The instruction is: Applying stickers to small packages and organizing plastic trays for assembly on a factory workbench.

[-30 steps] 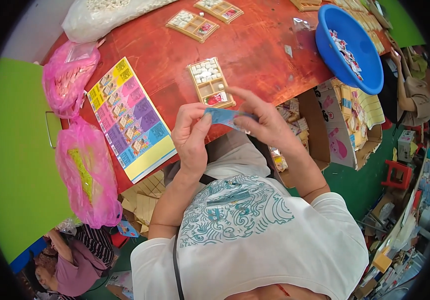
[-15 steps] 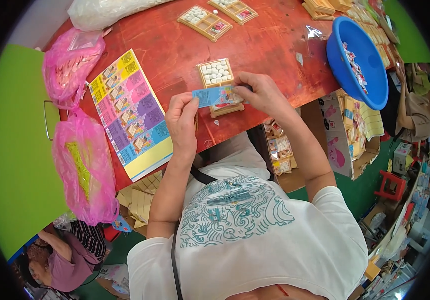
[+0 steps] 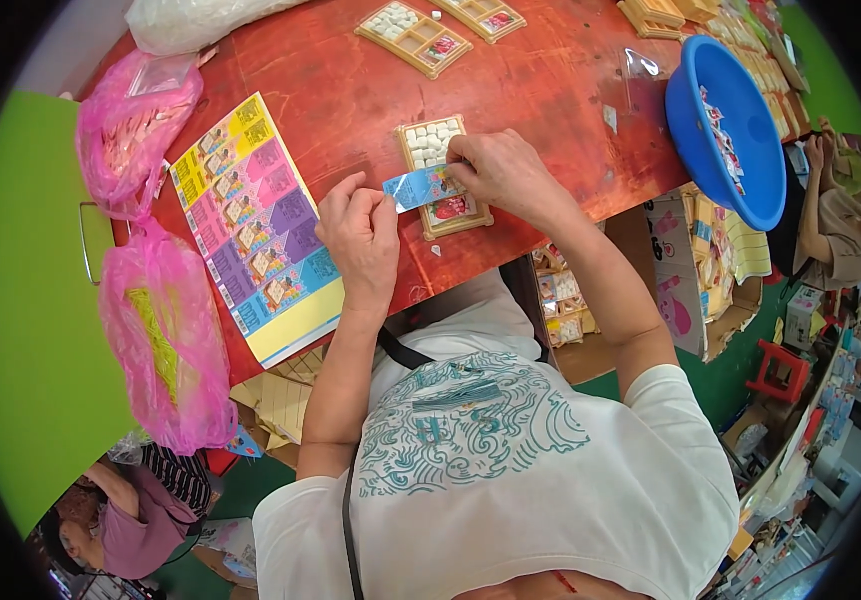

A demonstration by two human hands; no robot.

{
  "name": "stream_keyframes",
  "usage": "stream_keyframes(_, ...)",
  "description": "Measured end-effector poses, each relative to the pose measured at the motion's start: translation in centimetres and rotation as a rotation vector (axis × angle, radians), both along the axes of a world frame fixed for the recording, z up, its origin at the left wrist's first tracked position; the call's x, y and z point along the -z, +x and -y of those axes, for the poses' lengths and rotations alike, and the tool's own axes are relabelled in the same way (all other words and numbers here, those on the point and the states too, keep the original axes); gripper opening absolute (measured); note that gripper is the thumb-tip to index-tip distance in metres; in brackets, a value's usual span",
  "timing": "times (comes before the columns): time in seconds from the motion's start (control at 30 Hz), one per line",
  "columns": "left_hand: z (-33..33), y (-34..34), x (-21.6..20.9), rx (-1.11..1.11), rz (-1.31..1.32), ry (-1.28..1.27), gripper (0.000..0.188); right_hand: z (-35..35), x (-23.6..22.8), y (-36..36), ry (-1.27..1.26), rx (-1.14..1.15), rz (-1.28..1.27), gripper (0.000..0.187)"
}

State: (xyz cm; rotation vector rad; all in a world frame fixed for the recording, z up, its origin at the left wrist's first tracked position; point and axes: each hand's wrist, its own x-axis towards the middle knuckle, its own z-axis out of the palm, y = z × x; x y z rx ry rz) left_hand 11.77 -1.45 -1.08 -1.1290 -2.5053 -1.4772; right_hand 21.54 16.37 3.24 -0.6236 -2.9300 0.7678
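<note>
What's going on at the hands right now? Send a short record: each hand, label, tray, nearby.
Left hand: fingertips at the label's left end
Right hand: fingers on its right end
Label: blue strip, across the tray's middle; contact with tray unclear
Tray: wooden; white pieces at far end, red picture at near end
Left: coloured sheet
Right: blue tub

Light-blue rectangular label (image 3: 418,188), multicoloured print toward one end; pale-tan wooden compartment tray (image 3: 460,230); plain white small cubes (image 3: 435,138); red flat counter (image 3: 565,125), streaky darker patches; rectangular label sheet (image 3: 252,228), bands of yellow, pink, purple, blue, pale-yellow lower margin; bright-pink translucent plastic bags (image 3: 198,345); solid-blue round plastic bowl (image 3: 753,125); white short-sleeved shirt (image 3: 550,530), teal wavy-line print; lime-green flat panel (image 3: 35,300); red low stool (image 3: 780,372)
</note>
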Motion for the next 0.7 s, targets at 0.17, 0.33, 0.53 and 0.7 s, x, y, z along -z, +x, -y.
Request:
stream_keyframes(0.17, 0.0, 0.0, 0.0, -0.026, -0.103, -0.055, 0.007, 0.2, 0.5, -0.2, 0.093, -0.036, 0.006, 0.018)
stream_keyframes(0.33, 0.2, 0.0, -0.3, -0.073, -0.265, -0.239, 0.014, 0.7, 0.6, -0.3, 0.170, -0.071, 0.017, 0.017)
stream_keyframes(0.53, 0.8, -0.8, -1.1, -0.115, -0.403, -0.324, 0.039, 0.6, 0.5, -0.5, 0.161, -0.079, 0.043, 0.016)
stream_keyframes(0.7, -1.3, 2.4, -1.2, 0.221, -0.520, -0.303, 0.053, 0.5, 0.1, -0.7, 0.161, -0.089, 0.122, 0.016)
